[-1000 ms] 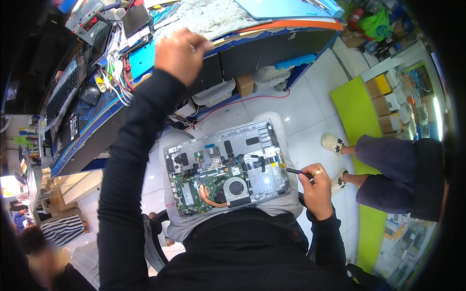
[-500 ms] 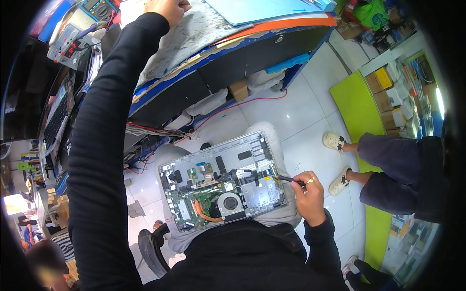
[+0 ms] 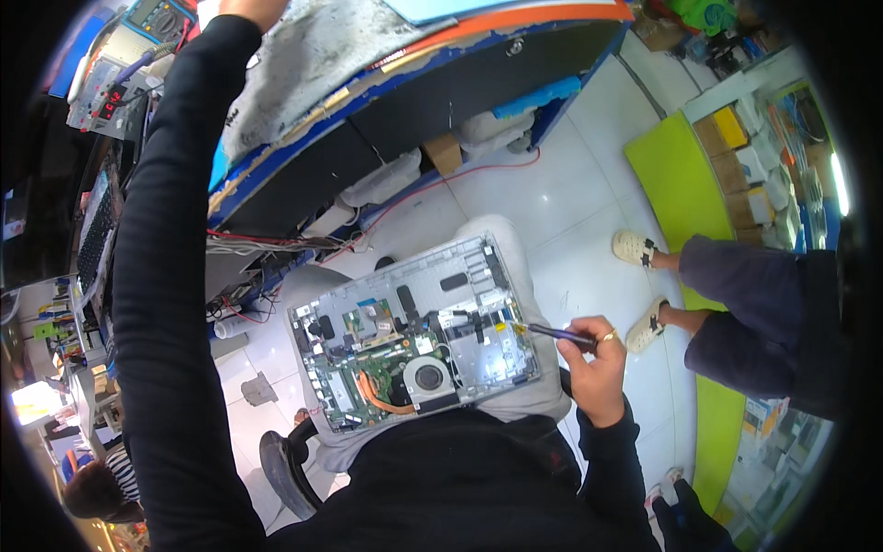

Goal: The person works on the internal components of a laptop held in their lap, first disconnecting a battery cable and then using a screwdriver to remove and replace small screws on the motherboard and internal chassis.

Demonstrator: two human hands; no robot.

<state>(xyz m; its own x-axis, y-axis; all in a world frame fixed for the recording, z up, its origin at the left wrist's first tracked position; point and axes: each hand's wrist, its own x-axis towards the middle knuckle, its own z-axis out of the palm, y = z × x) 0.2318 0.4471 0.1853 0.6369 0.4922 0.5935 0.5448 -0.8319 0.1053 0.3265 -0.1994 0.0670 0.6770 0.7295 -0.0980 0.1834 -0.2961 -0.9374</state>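
Observation:
An opened laptop chassis (image 3: 478,368) rests across my lap, with its green circuit board (image 3: 405,363), round fan (image 3: 428,375) and copper heat pipe (image 3: 372,394) exposed. My right hand (image 3: 596,373) grips a slim dark screwdriver (image 3: 561,335) beside the chassis's right edge. The tool points left, its tip over or near a yellow-marked part by that edge; contact cannot be made out. My left arm reaches far forward over the workbench (image 3: 303,87). Only the wrist end of my left hand (image 3: 256,9) shows at the top edge; its fingers are cut off.
At the far left stand a multimeter (image 3: 158,20) and a bench unit with a red display (image 3: 108,101). Black drawers (image 3: 423,101) front the workbench. A red cable (image 3: 478,169) runs along the floor. To the right, another person's legs (image 3: 736,313) stand before a green panel (image 3: 676,193).
My left hand has gone further up and left, its fingers leaving the picture. The whole view has shifted slightly. My right hand still holds the screwdriver at the chassis's right side.

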